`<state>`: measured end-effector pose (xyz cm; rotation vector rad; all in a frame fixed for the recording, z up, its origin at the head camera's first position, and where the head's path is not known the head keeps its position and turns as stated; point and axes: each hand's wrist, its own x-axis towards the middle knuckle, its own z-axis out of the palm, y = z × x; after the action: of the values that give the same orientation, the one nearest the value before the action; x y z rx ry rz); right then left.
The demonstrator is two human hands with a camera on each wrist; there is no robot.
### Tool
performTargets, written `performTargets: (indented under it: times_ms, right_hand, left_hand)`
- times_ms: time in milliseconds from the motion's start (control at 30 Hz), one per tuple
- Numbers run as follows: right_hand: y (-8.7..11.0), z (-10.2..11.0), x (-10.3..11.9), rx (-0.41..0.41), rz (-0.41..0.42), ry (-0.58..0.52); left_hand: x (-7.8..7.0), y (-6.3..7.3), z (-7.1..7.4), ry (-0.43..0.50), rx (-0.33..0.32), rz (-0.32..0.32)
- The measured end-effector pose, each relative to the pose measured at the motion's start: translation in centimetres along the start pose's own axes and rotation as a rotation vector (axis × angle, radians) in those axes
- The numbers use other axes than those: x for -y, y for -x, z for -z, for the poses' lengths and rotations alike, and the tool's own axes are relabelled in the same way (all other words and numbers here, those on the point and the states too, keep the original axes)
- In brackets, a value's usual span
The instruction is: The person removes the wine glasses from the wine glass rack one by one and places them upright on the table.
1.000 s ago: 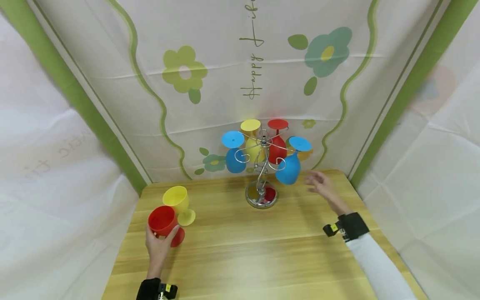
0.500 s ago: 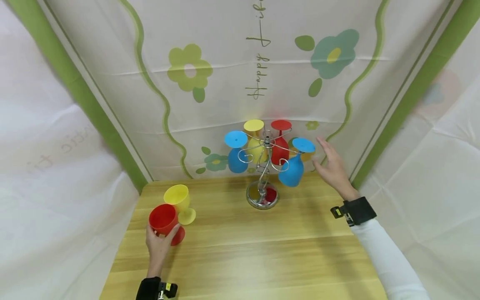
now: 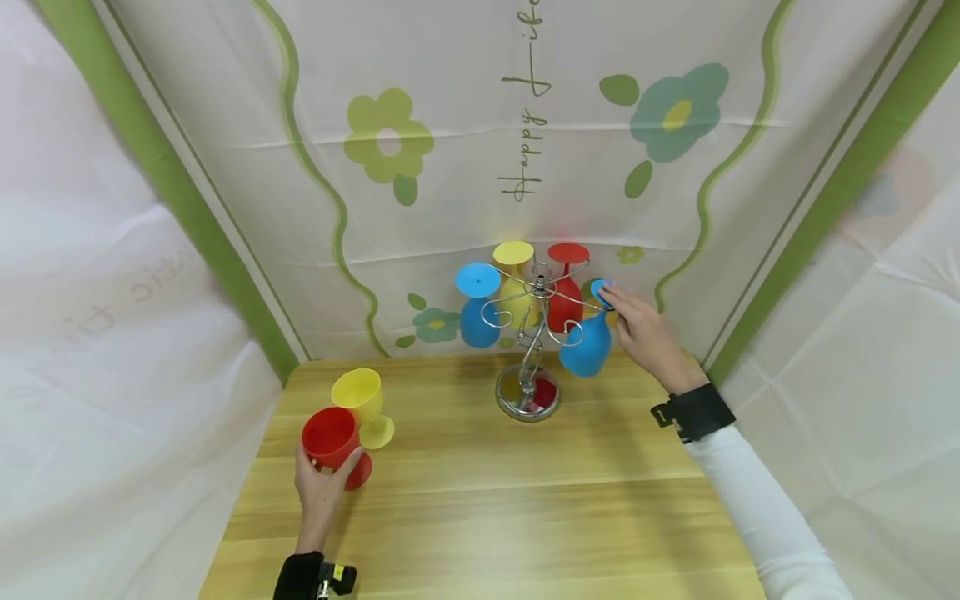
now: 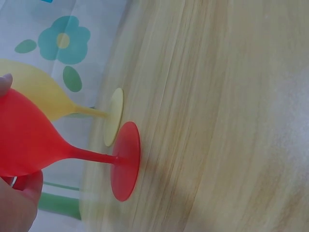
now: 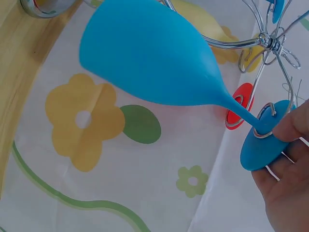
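Observation:
My left hand (image 3: 318,496) grips the bowl of an upright red goblet (image 3: 327,442), thumb on one side and fingers on the other. The red foot (image 4: 126,162) stands at the tabletop in the left wrist view. Right behind it is an upright yellow goblet (image 3: 358,393). At the chrome stemware rack (image 3: 527,412), a blue goblet (image 3: 587,346) hangs upside down at the right. My right hand (image 3: 651,340) pinches its round blue foot (image 5: 263,150) between thumb and fingers. A wire hook still surrounds that goblet's stem.
Another blue goblet (image 3: 478,323), a yellow one (image 3: 513,252) and a red one (image 3: 567,252) hang inverted from the rack's other arms. Behind the wooden table (image 3: 480,517) rises a white printed cloth (image 3: 450,200), with more cloth at both sides.
My right hand rose from beside the blue goblet's bowl, opened near its foot, then moved left and took hold of the foot. The left hand stays on the red goblet.

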<state>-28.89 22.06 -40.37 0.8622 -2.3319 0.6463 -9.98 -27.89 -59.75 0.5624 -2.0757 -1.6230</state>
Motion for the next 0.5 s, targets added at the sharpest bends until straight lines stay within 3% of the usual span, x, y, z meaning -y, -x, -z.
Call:
performTargets:
  times_ms: [500]
  right_hand:
    - [0.18, -0.30, -0.11, -0.048, -0.002, 0.123]
  left_hand:
    - [-0.16, 0.15, -0.15, -0.016, 0.004, 0.033]
